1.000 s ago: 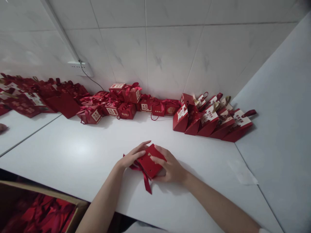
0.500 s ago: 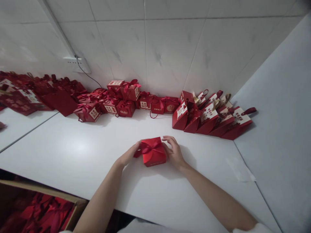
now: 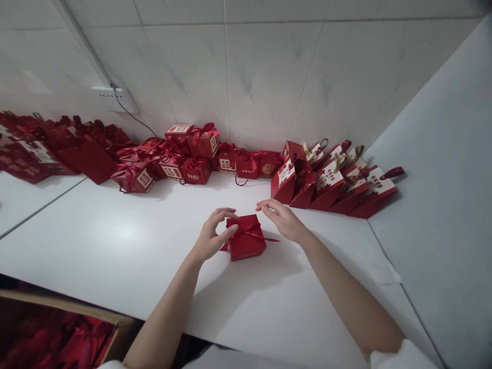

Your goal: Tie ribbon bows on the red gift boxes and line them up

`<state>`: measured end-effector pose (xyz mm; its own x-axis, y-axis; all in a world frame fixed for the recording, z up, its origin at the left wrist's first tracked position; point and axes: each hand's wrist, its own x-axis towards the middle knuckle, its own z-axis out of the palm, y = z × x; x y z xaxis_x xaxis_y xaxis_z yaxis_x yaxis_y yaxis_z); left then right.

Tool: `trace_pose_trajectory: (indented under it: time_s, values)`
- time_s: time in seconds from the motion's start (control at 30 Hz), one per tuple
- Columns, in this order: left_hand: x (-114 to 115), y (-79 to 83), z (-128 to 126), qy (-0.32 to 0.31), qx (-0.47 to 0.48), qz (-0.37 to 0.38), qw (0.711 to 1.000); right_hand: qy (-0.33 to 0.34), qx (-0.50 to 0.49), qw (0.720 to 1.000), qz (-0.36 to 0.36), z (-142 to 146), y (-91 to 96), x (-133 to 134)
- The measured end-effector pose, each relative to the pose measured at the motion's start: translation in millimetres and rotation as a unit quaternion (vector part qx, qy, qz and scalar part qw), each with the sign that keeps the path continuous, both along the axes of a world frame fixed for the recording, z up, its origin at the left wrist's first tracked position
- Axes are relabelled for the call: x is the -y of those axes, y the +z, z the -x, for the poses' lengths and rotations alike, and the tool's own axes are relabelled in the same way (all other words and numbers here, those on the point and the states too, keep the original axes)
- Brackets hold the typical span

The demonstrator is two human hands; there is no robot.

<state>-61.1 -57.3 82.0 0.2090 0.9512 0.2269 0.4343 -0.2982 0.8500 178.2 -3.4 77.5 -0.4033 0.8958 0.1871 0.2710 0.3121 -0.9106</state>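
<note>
A small red gift box (image 3: 248,247) stands on the white table (image 3: 126,256) in front of me, with a dark red ribbon (image 3: 249,233) tied across its top. One ribbon end sticks out past the box's right side. My left hand (image 3: 215,236) is at the box's left top edge, thumb and fingers apart; whether it touches the ribbon I cannot tell. Above and right of the box hovers my right hand (image 3: 282,220), its fingers stretched out and holding nothing.
Red ribboned boxes (image 3: 196,171) are piled along the tiled wall. Red bags with loop handles (image 3: 330,179) lean in a row at the back right, more bags (image 3: 92,159) at the left. An open carton (image 3: 123,325) of red boxes is at the lower left.
My right hand has left the box's right side and risen up and away. My left hand has shifted onto the top left edge. The right ribbon end now lies out to the side.
</note>
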Motion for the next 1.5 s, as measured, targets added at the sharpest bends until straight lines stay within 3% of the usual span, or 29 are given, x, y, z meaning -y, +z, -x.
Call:
trace_pose_trajectory:
  time_s: [0.17,0.37,0.83,1.17,1.5]
  values:
    - [0.8,9.3,-13.7,-0.001,-0.083,-0.02,0.996,0.045,0.064,0.995,0.068,5.1,3.6,-5.6]
    - [3.6,-6.6,-22.9,0.006,-0.05,-0.016,0.999,0.112,0.057,0.989,0.083,5.8,7.3,3.1]
    - [4.7,-18.9,-23.1,-0.007,0.024,-0.021,0.999,0.134,0.055,0.985,0.09,0.5,15.0,1.7]
    - [6.5,-18.9,-27.1,-0.028,0.039,-0.007,0.999,0.148,0.111,0.98,0.072,1.0,22.7,4.6]
    - [4.5,-18.1,-26.7,-0.037,0.033,-0.004,0.999,0.174,0.083,0.976,0.099,-1.9,25.1,4.6]
